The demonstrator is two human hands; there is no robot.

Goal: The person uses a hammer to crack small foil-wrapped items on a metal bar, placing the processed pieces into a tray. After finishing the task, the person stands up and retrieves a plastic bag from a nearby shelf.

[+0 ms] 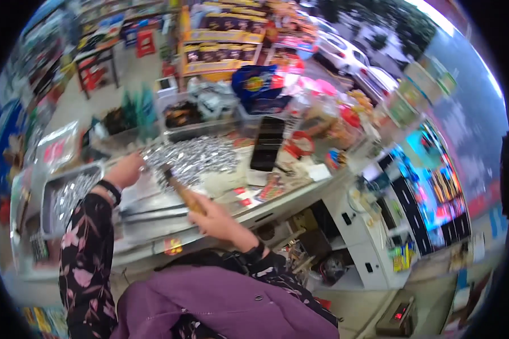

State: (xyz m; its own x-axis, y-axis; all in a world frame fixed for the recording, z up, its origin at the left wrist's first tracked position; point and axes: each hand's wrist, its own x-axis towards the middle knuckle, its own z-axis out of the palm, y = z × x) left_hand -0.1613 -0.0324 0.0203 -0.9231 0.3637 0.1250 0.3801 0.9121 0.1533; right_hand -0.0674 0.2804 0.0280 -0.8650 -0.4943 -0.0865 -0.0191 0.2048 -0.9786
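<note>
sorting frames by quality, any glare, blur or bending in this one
Head view: white glints speckle the heap of small silvery pieces; head view: smeary blur softens the bare left hand; head view: fisheye distortion bows the long whitish counter, with black corners.

Pale floor [134,70], dark-legged table [98,52] and red stool [145,43] toward the back, blurred shelves [90,11] beyond, white cabinet [367,271], bluish-grey wall [466,113] at right, white cars [340,52] and trees [373,17] outdoors

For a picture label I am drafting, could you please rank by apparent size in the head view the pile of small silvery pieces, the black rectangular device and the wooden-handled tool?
1. Pile of small silvery pieces
2. Black rectangular device
3. Wooden-handled tool, partly covered by the right hand
</note>
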